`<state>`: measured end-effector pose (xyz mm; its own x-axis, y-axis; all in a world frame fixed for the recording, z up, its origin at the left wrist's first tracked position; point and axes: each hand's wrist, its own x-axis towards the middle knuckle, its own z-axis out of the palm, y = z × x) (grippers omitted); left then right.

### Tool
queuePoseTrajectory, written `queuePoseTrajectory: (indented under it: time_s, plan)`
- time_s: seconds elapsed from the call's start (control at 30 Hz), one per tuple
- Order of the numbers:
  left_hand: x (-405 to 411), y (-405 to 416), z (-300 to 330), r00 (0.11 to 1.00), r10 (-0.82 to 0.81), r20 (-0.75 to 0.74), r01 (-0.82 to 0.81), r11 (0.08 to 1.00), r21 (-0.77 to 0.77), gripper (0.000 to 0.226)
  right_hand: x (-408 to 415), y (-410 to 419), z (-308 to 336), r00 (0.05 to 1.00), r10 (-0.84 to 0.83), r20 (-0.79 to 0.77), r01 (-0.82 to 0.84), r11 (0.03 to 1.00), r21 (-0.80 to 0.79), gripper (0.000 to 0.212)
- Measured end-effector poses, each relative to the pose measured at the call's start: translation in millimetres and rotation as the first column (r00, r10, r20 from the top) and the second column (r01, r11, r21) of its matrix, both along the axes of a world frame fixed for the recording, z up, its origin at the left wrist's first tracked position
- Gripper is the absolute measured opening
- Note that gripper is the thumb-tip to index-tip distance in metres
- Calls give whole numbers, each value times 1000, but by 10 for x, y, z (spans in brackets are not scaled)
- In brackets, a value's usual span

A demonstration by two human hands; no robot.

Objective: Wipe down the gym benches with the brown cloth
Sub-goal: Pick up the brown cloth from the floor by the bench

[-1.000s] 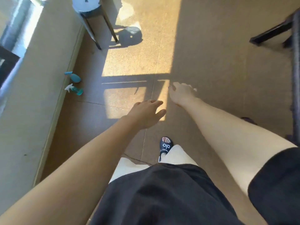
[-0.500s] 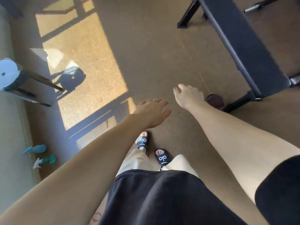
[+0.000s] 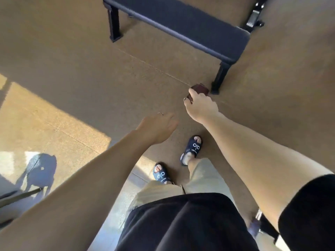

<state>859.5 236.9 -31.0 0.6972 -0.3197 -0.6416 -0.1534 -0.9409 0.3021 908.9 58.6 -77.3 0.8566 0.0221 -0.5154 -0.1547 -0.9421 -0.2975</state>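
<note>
Brown cloth [image 3: 199,88] now meets the right hand [image 3: 201,107], previously apart.

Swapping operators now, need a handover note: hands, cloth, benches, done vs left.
Right hand: reaching down at the brown cloth; the view doesn't show whether it grips it.
Left hand: open, empty, held out in front.
Cloth: on the floor by the near leg of the dark bench.
Done: nothing visibly wiped.
Left: pick up the cloth, wipe this bench top, then any other benches.
</note>
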Motion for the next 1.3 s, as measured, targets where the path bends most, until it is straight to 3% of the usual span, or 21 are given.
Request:
queuePoseTrajectory:
  time_s: [0.13,0.37,0.63,0.83,0.97,1.07,1.2,1.3]
  plan:
    - [545,-357,-225,1000,7,-20,-7,1000,-14,47,380,-400,-274,991,-129,-36,130,990,51,62]
    - [1644,-971,-1066,998,23,-61,-28,997,-78,49,1204,-992,-1137,979,-188,-83,191,981,27,63]
    - [2814,-1265,-3103,992,-127,-23,124,989,-83,56,1957,-1202,-3026,943,-295,-152,300,954,12,67]
    - [3417,-1397,-4826,988,-127,-83,121,990,-73,58,2318,-1145,-4665,955,-236,-180,240,971,0,77]
    - [3717,-1536,-5615,987,-116,-114,107,991,-80,56,2397,-1152,-5444,981,-80,-178,72,996,-51,105]
    - [3963,-1643,-5946,985,-127,-117,115,988,-104,56,2390,-1170,-5787,989,-9,-148,-15,988,-156,121]
    - [4210,-1754,-6138,980,-194,-52,186,975,-122,53,2364,-1154,-5988,1000,2,3,-1,977,-213,114]
    - [4345,-1757,-6203,970,-241,-21,235,961,-149,55,2353,-1168,-5991,1000,9,-17,-12,979,-204,109]
